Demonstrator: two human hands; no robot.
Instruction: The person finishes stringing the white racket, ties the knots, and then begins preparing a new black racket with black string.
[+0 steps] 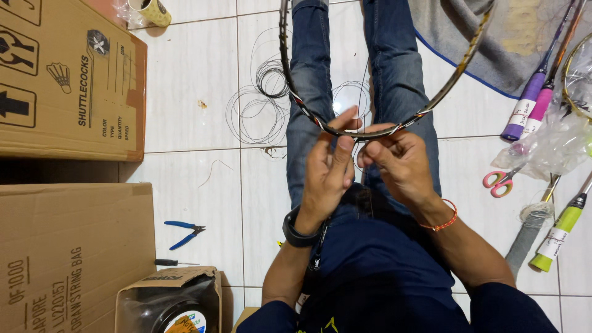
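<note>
I sit on a white tiled floor with my legs in blue jeans stretched out. An unstrung racket frame [456, 74] lies over my lap, its dark rim curving toward me. My left hand [327, 169] pinches the near part of the rim with fingers and thumb. My right hand [398, 161], an orange band at its wrist, grips the rim just to the right, fingers curled on it. Thin black string [262, 102] lies in loose coils on the floor by my left leg; a strand runs near my hands.
Cardboard boxes [61, 80] stand at left, an open small box [172, 296] below them. Blue pliers [185, 233] and a small screwdriver [176, 263] lie on the tiles. At right lie several rackets with coloured grips [533, 102], pink scissors [501, 182], a plastic bag [555, 145] and a grey cloth [493, 31].
</note>
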